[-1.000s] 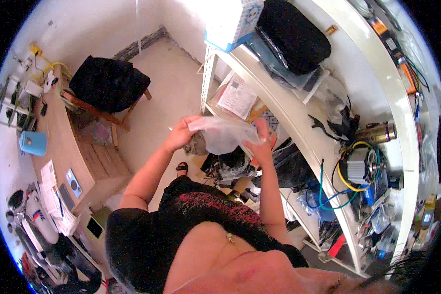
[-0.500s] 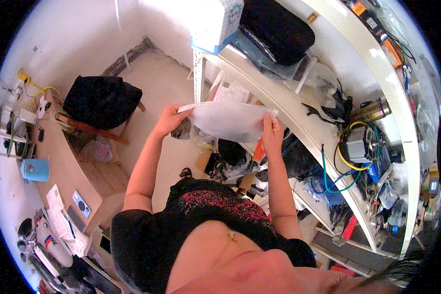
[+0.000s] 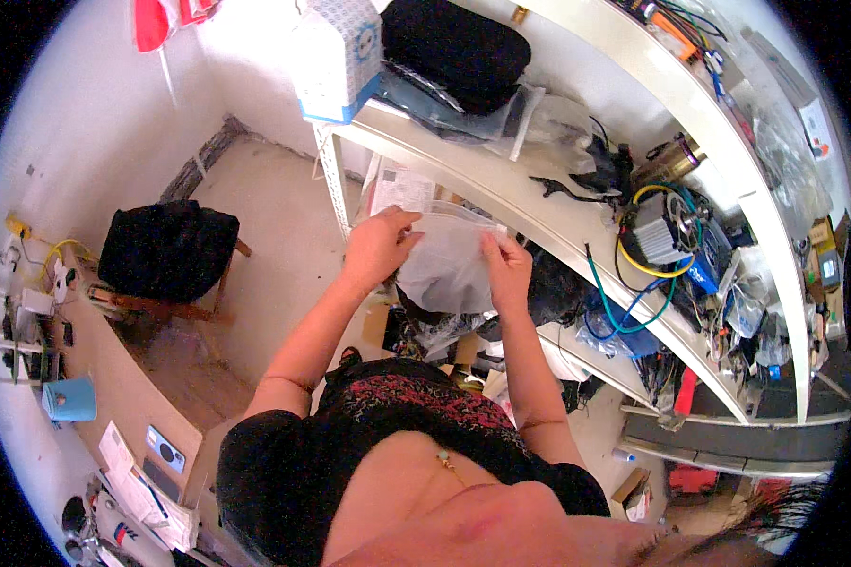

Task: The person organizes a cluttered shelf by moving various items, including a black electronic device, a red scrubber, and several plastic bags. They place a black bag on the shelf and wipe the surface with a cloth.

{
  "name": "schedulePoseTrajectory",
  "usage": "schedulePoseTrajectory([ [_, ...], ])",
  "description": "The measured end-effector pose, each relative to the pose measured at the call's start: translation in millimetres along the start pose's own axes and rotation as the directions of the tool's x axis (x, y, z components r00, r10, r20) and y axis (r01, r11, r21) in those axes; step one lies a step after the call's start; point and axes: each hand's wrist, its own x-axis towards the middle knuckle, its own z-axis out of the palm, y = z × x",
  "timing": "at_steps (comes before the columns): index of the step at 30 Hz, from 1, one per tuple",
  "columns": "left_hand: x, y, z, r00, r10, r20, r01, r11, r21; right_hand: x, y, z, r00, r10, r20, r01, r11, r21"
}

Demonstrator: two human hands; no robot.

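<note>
Between my hands hangs a translucent white plastic bag (image 3: 449, 274), its top edge held up in front of the shelf. My left hand (image 3: 381, 251) is closed, with thumb and fingers pinching the bag's upper left corner. At the upper right corner, my right hand (image 3: 508, 272) grips the edge between thumb and curled fingers. The bag looks thin and limp, and I see nothing inside it. A printed paper (image 3: 402, 192) on the rack shows just behind the bag's top.
A white metal shelf (image 3: 425, 156) curves past on the right, bearing a patterned box (image 3: 340, 66), a black case (image 3: 459, 47) and a motor with coloured hoses (image 3: 660, 231). At left are a chair draped in black cloth (image 3: 168, 250) and a desk with a blue cup (image 3: 69, 400).
My hands have come closer together, the left one moving right. The bag, stretched wide and tilted before, now hangs down slack. The view has shifted, so the shelf sits further left.
</note>
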Motion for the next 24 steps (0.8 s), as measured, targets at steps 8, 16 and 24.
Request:
schedulePoseTrajectory([
  [8,-24.7,86.3,-22.4,0.949,0.311,0.056,-0.306,0.949,-0.077,-41.0,-35.2,-5.3,0.988,-0.033,0.153,0.083,0.939,-0.333],
  [16,-39.0,67.7,6.8,0.922,0.377,0.092,-0.354,0.914,-0.198,-72.1,-31.1,-18.8,0.946,-0.017,0.324,0.108,0.959,-0.263],
  [24,-44.3,60.1,-4.7,0.849,0.416,0.325,-0.379,0.909,-0.174,-100.4,-35.1,-10.5,0.966,-0.004,0.259,0.057,0.978,-0.198],
])
